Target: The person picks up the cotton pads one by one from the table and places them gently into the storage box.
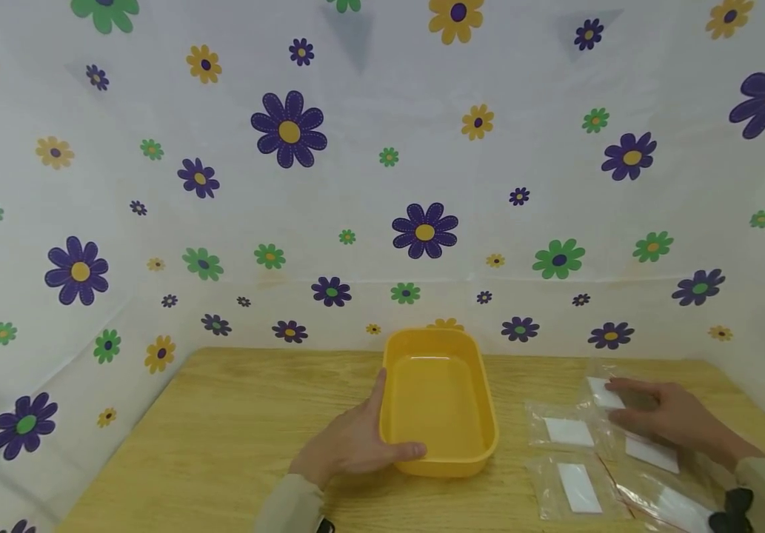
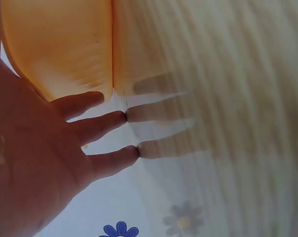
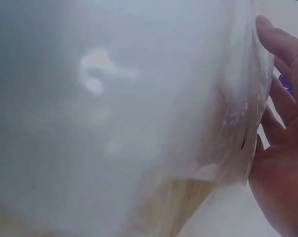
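Left hand: the left hand [image 1: 349,444] is at the near left corner of the yellow rectangular plastic tub [image 1: 438,400]. Its thumb lies along the near wall and its fingers [image 2: 97,126] are almost straight, resting against the left side. It steadies the tub; I see no real curl around the rim.

Right hand: the right hand [image 1: 665,414] lies flat, palm down, on the far one of the clear plastic bags with a white card inside [image 1: 605,392]. The fingers are stretched out and press on the bag; they do not pinch it. In the right wrist view the shiny plastic fills nearly the whole picture, with the fingers [image 3: 282,74] at its edge.

Tub: it stands upright on the light wooden desk [image 1: 235,422], near the middle, and its inside shows nothing.

Bags: several lie spread on the desk to the right of the tub, apart from it; some overlap each other.

Step in hand: in my judgement, the person is holding the tub still while reaching for one bag, and no bag is lifted yet.

Next move: probably the right fingers must close on the edge of one single bag, because the slippery bags overlap, then carry it left over the tub.

Surroundings: a white cloth with purple, green and yellow flowers [image 1: 422,231] hangs behind and beside the desk.
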`<state>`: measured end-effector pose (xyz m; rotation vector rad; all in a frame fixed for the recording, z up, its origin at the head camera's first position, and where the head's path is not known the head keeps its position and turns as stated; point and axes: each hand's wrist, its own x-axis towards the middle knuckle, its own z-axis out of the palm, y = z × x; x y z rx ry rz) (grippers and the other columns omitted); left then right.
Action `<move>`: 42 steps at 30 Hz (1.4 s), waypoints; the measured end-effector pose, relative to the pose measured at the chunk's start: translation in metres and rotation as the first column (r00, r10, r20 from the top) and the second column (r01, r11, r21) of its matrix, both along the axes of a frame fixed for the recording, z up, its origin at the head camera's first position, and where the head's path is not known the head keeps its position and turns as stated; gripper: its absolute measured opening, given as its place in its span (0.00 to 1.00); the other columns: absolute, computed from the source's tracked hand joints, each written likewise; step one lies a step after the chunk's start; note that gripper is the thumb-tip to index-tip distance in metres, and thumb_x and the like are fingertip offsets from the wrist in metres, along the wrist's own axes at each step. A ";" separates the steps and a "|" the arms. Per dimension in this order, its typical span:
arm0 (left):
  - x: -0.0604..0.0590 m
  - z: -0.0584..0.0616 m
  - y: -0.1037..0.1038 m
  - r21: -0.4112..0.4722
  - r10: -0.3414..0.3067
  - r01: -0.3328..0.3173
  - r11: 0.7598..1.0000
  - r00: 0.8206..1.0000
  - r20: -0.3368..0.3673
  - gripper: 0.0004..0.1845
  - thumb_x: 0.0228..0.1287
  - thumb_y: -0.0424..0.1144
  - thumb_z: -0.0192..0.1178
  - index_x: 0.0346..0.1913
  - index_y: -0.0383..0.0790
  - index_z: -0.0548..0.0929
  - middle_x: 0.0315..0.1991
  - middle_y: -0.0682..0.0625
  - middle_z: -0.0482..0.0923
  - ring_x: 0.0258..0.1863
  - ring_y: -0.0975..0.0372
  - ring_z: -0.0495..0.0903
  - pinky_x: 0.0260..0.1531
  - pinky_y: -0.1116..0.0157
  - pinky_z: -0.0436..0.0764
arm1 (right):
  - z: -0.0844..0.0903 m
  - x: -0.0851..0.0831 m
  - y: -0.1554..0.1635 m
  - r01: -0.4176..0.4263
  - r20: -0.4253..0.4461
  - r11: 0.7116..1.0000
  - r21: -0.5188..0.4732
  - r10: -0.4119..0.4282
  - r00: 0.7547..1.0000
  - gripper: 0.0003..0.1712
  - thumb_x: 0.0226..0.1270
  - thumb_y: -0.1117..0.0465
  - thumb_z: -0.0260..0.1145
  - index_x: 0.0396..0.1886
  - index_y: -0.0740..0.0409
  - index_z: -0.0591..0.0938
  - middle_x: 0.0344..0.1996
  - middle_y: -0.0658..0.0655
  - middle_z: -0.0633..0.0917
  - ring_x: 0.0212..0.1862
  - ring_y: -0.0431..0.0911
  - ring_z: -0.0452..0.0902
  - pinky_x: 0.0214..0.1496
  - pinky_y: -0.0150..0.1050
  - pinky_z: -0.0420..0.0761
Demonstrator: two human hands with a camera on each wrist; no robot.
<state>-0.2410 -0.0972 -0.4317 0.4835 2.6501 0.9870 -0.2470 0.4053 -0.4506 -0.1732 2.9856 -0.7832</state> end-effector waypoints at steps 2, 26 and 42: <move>0.000 0.000 0.000 -0.010 0.000 0.000 1.000 1.000 -0.004 0.72 0.47 0.78 0.66 0.83 0.61 0.28 0.68 0.49 0.76 0.53 0.61 0.80 0.63 0.45 0.79 | 0.000 -0.002 -0.001 0.023 0.021 1.000 -0.002 -0.022 1.000 0.40 0.68 0.38 0.68 0.70 0.59 0.77 0.70 0.77 0.70 0.68 0.81 0.61 0.58 0.79 0.69; 0.000 0.000 0.000 -0.036 -0.021 0.021 0.999 1.000 0.001 0.73 0.47 0.77 0.67 0.82 0.60 0.26 0.82 0.48 0.57 0.74 0.48 0.69 0.73 0.32 0.59 | 0.014 0.001 -0.004 0.077 -0.120 0.997 -0.024 -0.079 0.990 0.24 0.77 0.43 0.61 0.53 0.58 0.86 0.64 0.73 0.79 0.65 0.78 0.67 0.56 0.72 0.73; 0.000 0.002 0.001 -0.109 -0.007 0.002 0.994 0.999 -0.054 0.73 0.45 0.80 0.66 0.83 0.56 0.30 0.74 0.48 0.70 0.67 0.52 0.75 0.65 0.24 0.62 | 0.043 0.002 -0.026 0.012 -0.325 0.998 -0.068 -0.034 0.945 0.07 0.69 0.48 0.72 0.42 0.42 0.89 0.50 0.28 0.82 0.48 0.07 0.56 0.43 0.28 0.79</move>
